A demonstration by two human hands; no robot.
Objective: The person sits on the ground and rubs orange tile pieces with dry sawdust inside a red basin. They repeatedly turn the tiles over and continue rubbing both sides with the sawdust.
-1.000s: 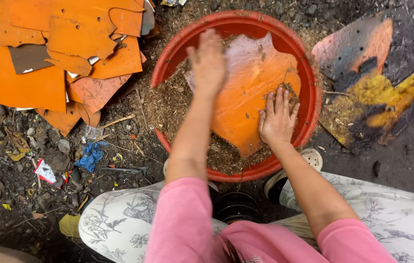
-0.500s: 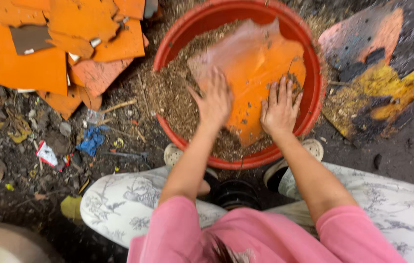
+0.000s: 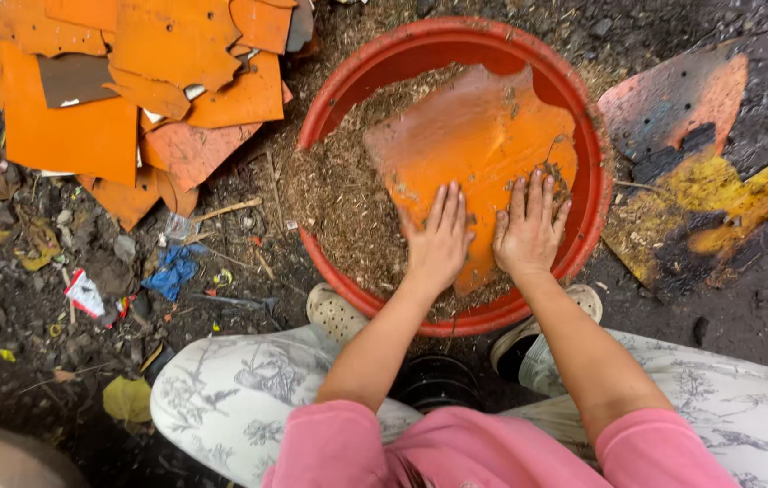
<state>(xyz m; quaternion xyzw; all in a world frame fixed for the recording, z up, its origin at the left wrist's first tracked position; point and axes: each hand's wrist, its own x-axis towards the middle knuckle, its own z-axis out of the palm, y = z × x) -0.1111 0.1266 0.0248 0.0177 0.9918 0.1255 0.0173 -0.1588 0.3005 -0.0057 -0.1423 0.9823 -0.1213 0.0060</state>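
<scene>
Your left hand (image 3: 438,244) and right hand (image 3: 529,233) press flat, fingers spread and grasping nothing, on an orange sheet (image 3: 474,145) over sawdust (image 3: 343,194) in a red basin (image 3: 456,41).

Soft, even daylight fills the frame with no hard shadows. Colours are saturated and the centre is sharp. At 3 o'clock the dark ground (image 3: 763,307) shows a faint wet sheen. The 7 o'clock corner looks blurred, perhaps out of focus.
</scene>
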